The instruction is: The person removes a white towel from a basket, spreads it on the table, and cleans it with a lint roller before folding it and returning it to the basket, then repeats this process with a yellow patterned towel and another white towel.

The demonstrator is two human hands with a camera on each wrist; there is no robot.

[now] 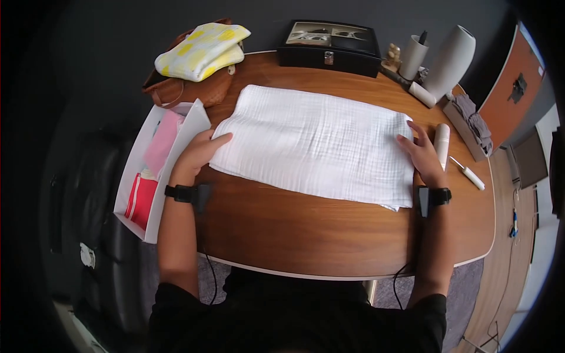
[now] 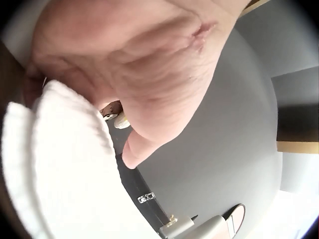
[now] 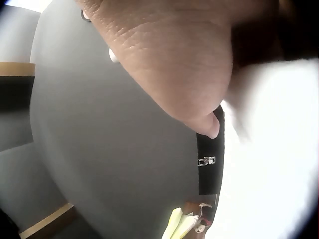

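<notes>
A white crinkled cloth (image 1: 318,141) lies spread and folded in layers across the wooden table. At its left edge the left hand (image 1: 197,154) grips it, thumb on top and the other fingers out of sight beneath. The right hand (image 1: 426,157) holds the opposite edge, its thumb over the cloth. In the left wrist view the cloth (image 2: 79,169) shows stacked edges against the left hand (image 2: 129,64). Bright cloth (image 3: 274,149) fills the side of the right wrist view, by the right hand (image 3: 174,59); most of those fingers are hidden.
Left stands a white box (image 1: 198,126) with pink and red cloths, behind it a brown bag (image 1: 206,88) under a yellow-white cloth (image 1: 203,50). A black case (image 1: 329,59), a white vase (image 1: 450,62), a grey-filled box (image 1: 465,126), a white roller (image 1: 442,141) and a white-handled tool (image 1: 472,177) stand around.
</notes>
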